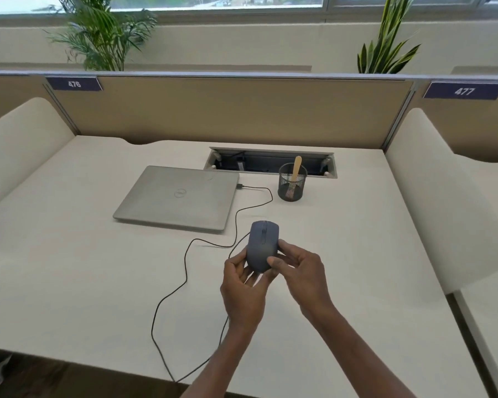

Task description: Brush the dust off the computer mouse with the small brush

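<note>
Nearest the lens I see both forearms reaching in from the bottom edge. Left hand (242, 278) cups the mouse (262, 245) from below and the left side, fingers curled round it. Right hand (298, 268) pinches the mouse's right flank between thumb and fingers. Mouse is lifted off the desk (69, 282), buttons and wheel facing up, nose pointing away from me. Its cable (184, 271) loops down across the desk toward the near edge, and back up to a plug at the laptop's right side.

Containers: black mesh cup (292, 182) stands upright behind the mouse, just right of the laptop. One item in it, a pale wooden handle (296, 168) leaning and sticking out above the rim; I take it for the brush, but the lower end is too dim through the mesh to tell. Behind the cup, a recessed cable tray (270, 162) in the desk, lid open, dark inside, with cords at its left end.

Surface: cream desk. Closed silver laptop (179, 196) lies flat, left of centre.

Room: tan divider (227, 110) with tags 476 and 477, two plants and a window beyond.
</note>
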Demonstrator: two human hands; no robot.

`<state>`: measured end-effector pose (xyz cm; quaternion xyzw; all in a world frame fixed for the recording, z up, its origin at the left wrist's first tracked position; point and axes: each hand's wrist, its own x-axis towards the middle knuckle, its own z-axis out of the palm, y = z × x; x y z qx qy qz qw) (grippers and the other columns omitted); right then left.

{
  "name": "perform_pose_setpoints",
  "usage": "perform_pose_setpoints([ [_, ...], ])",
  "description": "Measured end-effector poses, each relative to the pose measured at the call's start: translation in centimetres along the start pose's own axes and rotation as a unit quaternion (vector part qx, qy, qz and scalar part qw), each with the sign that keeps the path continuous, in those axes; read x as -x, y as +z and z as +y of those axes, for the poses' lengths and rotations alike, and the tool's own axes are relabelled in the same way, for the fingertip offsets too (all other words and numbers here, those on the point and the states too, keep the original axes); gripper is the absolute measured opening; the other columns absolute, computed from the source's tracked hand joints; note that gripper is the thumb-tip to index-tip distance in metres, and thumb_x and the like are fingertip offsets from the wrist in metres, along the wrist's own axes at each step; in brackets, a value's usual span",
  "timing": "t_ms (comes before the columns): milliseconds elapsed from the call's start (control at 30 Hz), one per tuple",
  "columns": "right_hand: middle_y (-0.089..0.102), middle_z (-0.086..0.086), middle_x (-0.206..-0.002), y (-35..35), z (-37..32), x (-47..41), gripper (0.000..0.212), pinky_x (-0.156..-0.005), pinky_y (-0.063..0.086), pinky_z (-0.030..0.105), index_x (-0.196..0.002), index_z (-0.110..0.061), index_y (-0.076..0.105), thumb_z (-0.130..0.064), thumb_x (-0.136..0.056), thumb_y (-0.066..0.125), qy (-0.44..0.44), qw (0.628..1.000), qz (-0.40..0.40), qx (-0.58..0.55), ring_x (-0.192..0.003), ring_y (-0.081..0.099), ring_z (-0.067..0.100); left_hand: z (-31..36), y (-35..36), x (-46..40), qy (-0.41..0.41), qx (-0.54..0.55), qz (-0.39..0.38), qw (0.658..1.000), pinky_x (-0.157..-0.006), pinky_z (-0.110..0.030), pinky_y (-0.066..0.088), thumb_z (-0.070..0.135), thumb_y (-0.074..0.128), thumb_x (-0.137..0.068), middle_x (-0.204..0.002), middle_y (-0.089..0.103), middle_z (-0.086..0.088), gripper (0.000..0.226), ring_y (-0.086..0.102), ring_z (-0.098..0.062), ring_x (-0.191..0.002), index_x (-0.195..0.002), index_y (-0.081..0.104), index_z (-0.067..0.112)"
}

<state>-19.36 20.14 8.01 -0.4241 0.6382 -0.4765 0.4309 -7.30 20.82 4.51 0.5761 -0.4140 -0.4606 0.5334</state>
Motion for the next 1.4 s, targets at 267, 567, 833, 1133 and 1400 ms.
perform_pose_setpoints([
  [267,0.072,0.001,-0.124,-0.7,3.6,-1.0,0.05,-0.098,0.053,0.029,-0.132,-0.009,0.064,-0.004,-0.084,0.077,0.045,0.998,0.021,0.035,-0.109,0.07,0.012,-1.7,-1.4,-1.6,-0.082,-0.059,-0.129,0.986,-0.089,-0.009,0.048,0.015,0.066,-0.098,-0.121,0.074,0.014,0.038,0.066,0.007,-0.113,-0.135,0.064,0.023],
  [567,0.072,-0.011,-0.111,-0.1,7.2,-1.5,0.045,-0.083,0.049,0.016,-0.127,-0.014,0.069,-0.002,-0.084,0.073,0.077,0.994,0.012,0.072,-0.093,0.069,0.002,-4.6,-1.2,-2.3,-0.124,-0.14,-0.167,0.968,-0.088,-0.015,0.045,0.009,0.053,-0.102,-0.124,0.072,0.014,0.038,0.064,-0.001,-0.115,-0.131,0.067,0.03],
  [833,0.077,-0.008,-0.096,0.3,8.3,-2.0,0.031,-0.078,0.054,0.019,-0.112,-0.012,0.075,-0.001,-0.084,0.069,0.085,0.99,-0.006,0.111,-0.092,0.072,0.011,-5.8,-1.0,-2.9,-0.13,-0.192,-0.168,0.958,-0.077,-0.009,0.043,0.007,0.051,-0.099,-0.107,0.069,0.028,0.044,0.062,0.01,-0.103,-0.132,0.068,0.032],
  [1133,0.074,0.015,-0.084,0.5,9.2,-2.6,0.01,-0.067,0.048,0.033,-0.086,0.002,0.066,-0.007,-0.083,0.066,0.075,0.982,-0.004,0.173,-0.077,0.062,0.031,-6.4,-0.7,-3.6,-0.051,-0.265,-0.174,0.947,-0.069,-0.022,0.043,-0.001,0.048,-0.095,-0.079,0.068,0.006,0.038,0.056,-0.014,-0.079,-0.114,0.075,0.017],
  [1400,0.044,0.003,-0.059,0.8,8.7,-2.2,0.025,-0.054,0.027,0.03,-0.066,-0.007,0.043,-0.008,-0.085,0.058,0.052,0.973,0.001,0.226,-0.06,0.036,0.019,-6.3,-1.3,-4.7,0.0,-0.29,-0.197,0.937,-0.071,-0.014,0.04,-0.004,0.049,-0.096,-0.092,0.066,0.0,0.033,0.055,-0.016,-0.084,-0.103,0.071,0.02],
])
